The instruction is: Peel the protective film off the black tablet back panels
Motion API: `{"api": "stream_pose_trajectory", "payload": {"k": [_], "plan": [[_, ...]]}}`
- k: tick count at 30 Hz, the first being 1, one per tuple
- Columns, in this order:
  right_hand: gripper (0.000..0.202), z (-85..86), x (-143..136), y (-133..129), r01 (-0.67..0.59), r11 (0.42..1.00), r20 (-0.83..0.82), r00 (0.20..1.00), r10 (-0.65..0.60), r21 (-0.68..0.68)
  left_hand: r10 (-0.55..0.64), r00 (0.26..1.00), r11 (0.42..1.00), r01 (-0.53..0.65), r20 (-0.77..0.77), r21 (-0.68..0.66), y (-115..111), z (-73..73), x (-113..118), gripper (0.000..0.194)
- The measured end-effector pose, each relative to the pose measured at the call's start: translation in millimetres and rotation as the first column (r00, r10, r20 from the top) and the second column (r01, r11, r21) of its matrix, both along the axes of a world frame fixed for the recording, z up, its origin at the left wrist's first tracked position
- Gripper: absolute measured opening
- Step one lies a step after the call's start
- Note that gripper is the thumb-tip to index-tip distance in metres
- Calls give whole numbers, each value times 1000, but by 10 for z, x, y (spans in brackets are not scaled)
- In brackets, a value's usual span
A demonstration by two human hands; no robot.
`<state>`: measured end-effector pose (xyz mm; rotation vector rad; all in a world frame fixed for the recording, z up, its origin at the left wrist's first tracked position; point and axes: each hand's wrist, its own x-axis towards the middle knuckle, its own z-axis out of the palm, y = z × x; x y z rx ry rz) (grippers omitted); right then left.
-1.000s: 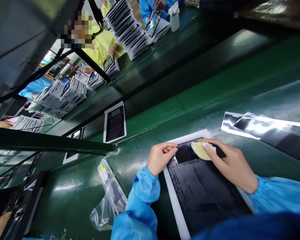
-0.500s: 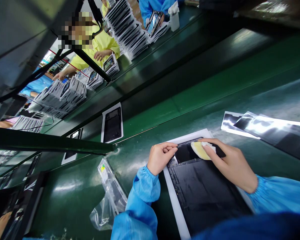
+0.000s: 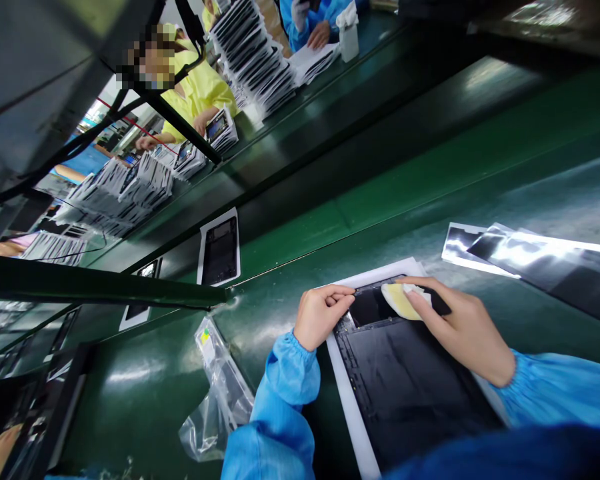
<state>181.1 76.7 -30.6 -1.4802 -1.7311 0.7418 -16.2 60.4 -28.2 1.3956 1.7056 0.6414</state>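
Right hand [image 3: 467, 330] over green workbench [image 3: 145, 393].

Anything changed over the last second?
The far black panel slid left and slightly down in view; the device over the low white stack at top is gone from there. Unchanged: left hand at the near panel's edge, right hand holding the yellow pad over it, clear bag.

Wide-angle view, edges stretched. White glare streaks the film sheets [image 3: 545, 267] and spots the green tabletop [image 3: 130, 377]; the upper-left panel [image 3: 35, 100] lies in shade. Blue cloth [image 3: 510, 457], lower edge, is blurred; 1 mosaic patch [image 3: 153, 59], upper left.
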Motion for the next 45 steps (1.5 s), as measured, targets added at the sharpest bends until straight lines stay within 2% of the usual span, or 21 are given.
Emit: {"api": "stream_pose_trajectory", "payload": {"k": [16, 22, 31, 37, 39, 41, 45], "plan": [[24, -9, 0, -2, 0, 1000, -1, 1000, 0, -1, 7, 1000, 1000, -7, -2, 5, -7, 5, 13, 22], [26, -25, -7, -7, -18, 1000, 60, 998, 16, 26, -10, 999, 1000, 11, -33, 25, -7, 2, 8, 20], [28, -22, -21, -12, -27, 998, 100, 995, 22, 52, -104, 947, 990, 128, -304, 57, -30, 69, 13, 16], [28, -28, -28, -16, -30, 998, 110, 994, 24, 51, -118, 910, 984, 161, -398, 74, -47, 53, 21, 14], [28, -27, -29, -16, -27, 999, 108, 994, 22, 45, -139, 883, 978, 194, -448, 79, -62, 63, 41, 15], [28, -25, -30, -15, -25, 999, 108, 994, 21, 42, -174, 826, 961, 260, -537, 89, -82, 90, 73, 17], [28, -26, -29, -14, -27, 998, 132, 991, 19, 62, -172, 594, 920, 382, -786, 88, -137, 154, 116, 18]]}}
